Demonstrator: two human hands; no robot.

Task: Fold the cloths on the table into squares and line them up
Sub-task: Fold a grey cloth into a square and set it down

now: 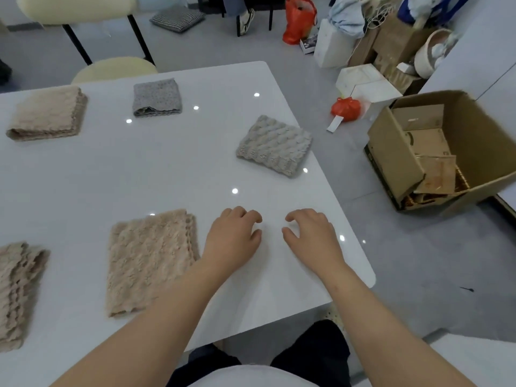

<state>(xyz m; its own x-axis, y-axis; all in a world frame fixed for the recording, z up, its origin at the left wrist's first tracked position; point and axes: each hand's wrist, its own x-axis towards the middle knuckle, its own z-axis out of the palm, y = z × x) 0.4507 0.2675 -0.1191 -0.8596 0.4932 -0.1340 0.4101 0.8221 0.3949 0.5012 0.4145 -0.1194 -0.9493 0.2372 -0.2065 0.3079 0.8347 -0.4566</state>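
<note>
Neither hand holds anything. The left hand [233, 236] and the right hand [310, 236] sit side by side low over the bare table [195, 169], fingers loosely curled and turned toward each other, with a gap between them. I cannot tell whether the fingertips touch the surface.

Just left of the left hand, with its near corner under that forearm, lies a folded beige cloth [150, 261]. It looks plush, light and limp, so the stacked layers will likely slip apart if it is lifted by one edge. The safer hold seems to be a pinch through all layers at two corners of the folded side, or a flat palm on top to slide it, since the glossy tabletop should let it glide.

Ahead of the right hand, near the table's right edge, the grey knitted cloth [275, 145] lies folded but skewed to the others. It looks thicker and springier, and may try to open. Farther ahead and left of the left hand sits the thinner grey dotted cloth [157, 97]. A second beige cloth [47, 113] lies well beyond it to the left. A third beige cloth [16, 291] is far left of the hands and cut off by the frame, its layers splayed.

Off the table to the right stand a cardboard box [446, 152] and a red bag [345, 108].
</note>
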